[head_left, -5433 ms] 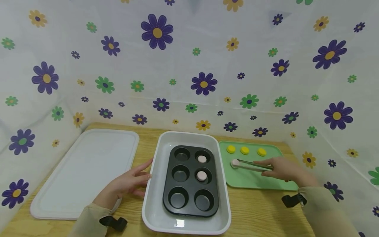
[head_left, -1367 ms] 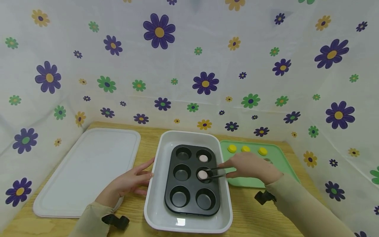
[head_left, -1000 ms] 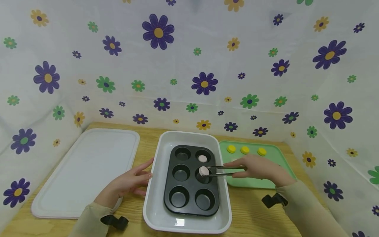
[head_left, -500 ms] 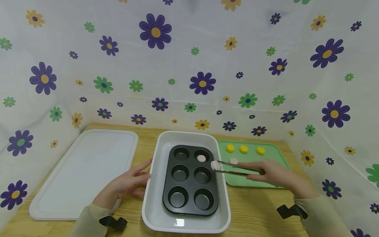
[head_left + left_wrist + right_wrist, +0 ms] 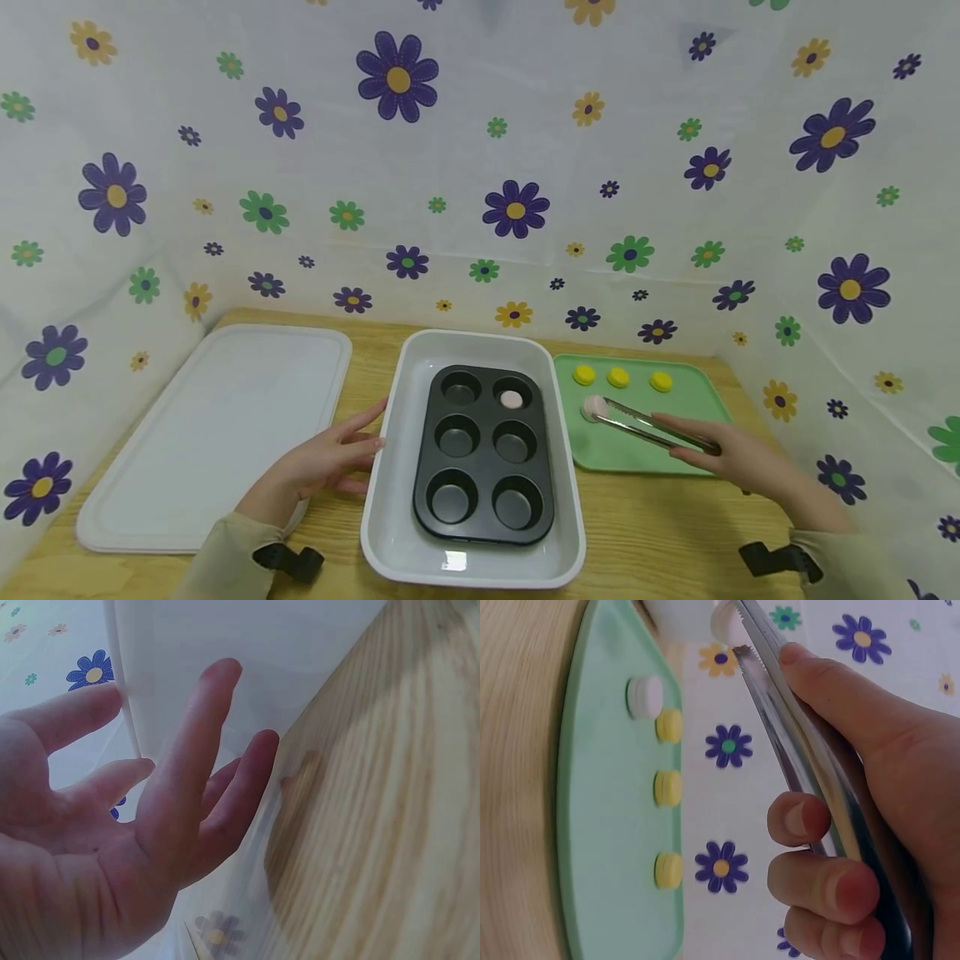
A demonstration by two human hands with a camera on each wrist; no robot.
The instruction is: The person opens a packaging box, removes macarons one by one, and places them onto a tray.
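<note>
My right hand (image 5: 723, 450) grips metal tongs (image 5: 645, 425) over the green tray (image 5: 630, 450). Pinched in the tongs' tips is a pale pink macaron (image 5: 726, 624). Another pale pink macaron (image 5: 645, 696) lies on that tray; in the head view the held one partly covers it. A dark muffin tin (image 5: 483, 508) sits inside the white rectangular bin (image 5: 472, 571). One pale pink macaron (image 5: 512, 399) is in the tin's far right cup; the other cups hold nothing. My left hand (image 5: 322, 462) rests its fairly straight fingers against the bin's left wall.
Three yellow macarons (image 5: 618, 377) form a row along the green tray's far side. A white board (image 5: 225, 433) lies at the left on the wooden table (image 5: 645, 533). Flower-patterned cloth (image 5: 450, 167) surrounds the back and sides.
My right hand's tongs took hold of the macaron in the middle right cup, lifted it out and carried it right to the green tray. My left hand stayed at the bin.
</note>
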